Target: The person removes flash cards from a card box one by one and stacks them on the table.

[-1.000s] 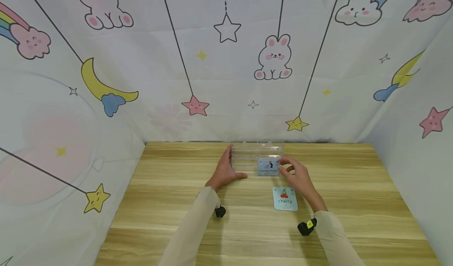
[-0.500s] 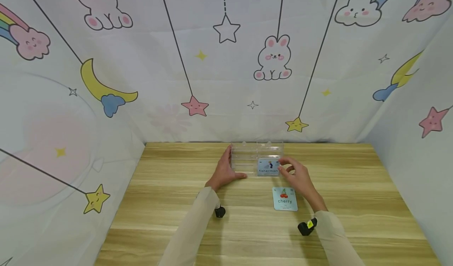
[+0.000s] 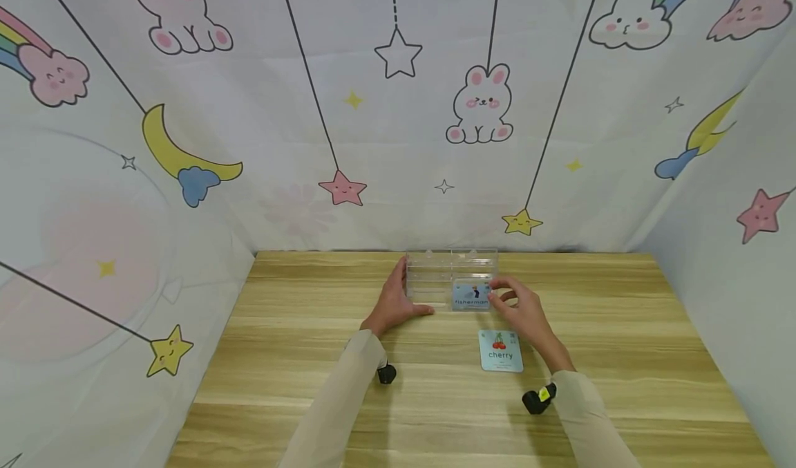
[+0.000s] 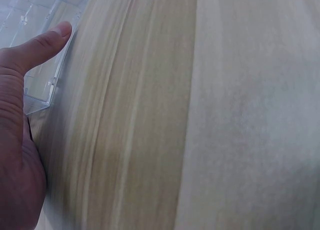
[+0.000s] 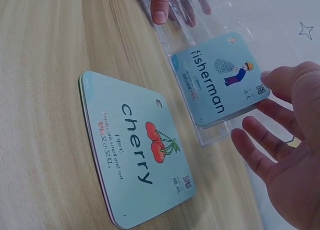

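- Visibly, the right hand's fingers pinch one corner of the smooth, round-cornered fisherman stack.
- It lies at the near right compartment of the clear plastic box; seating unclear.
- Left hand: fingers straight along its side, thumb apart.
- Squarish cherry stack, flat on the wood-grained bench.

The holder is clear plastic, glossy, w/ bright reflections along its edges. The fisherman card & cherry card look like coated paper, smooth, semi-matt. The table has wood-grain surface, smooth, w/ soft sheen; real wood or laminate, can't tell. The backdrop: matt cloth, slightly wrinkled. The sleeves: matt fabric also; wrist devices look like blk. plastic.
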Demonstrator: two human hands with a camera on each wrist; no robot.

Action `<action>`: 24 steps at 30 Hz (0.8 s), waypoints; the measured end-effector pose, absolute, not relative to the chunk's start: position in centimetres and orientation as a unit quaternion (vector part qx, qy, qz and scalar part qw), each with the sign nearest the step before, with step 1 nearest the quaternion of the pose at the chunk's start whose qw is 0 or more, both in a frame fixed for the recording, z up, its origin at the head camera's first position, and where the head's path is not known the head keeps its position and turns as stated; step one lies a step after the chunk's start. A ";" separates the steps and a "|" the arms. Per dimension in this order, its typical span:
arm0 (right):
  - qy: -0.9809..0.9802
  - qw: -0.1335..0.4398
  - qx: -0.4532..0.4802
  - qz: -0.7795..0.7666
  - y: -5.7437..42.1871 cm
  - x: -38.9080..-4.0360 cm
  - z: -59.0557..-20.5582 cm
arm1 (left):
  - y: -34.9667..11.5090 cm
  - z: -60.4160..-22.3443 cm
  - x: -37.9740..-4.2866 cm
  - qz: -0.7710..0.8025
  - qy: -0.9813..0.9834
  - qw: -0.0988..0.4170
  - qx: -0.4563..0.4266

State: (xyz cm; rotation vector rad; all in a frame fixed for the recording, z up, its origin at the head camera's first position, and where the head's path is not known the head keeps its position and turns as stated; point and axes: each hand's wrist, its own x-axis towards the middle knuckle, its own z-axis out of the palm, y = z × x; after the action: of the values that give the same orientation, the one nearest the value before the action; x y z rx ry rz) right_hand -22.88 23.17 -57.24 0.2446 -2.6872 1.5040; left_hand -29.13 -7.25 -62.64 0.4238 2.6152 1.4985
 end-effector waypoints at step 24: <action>-0.875 0.044 0.096 0.472 22.9 -23.4 -56.9 | -7.3 -62.6 -29.1 0.495 0.856 0.050 0.141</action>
State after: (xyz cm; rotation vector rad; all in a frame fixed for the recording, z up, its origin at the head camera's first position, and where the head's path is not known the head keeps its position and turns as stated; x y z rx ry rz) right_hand -23.44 22.92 -56.91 0.2929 -2.6748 1.4429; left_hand -29.09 -7.30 -62.63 0.4289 2.6065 1.5085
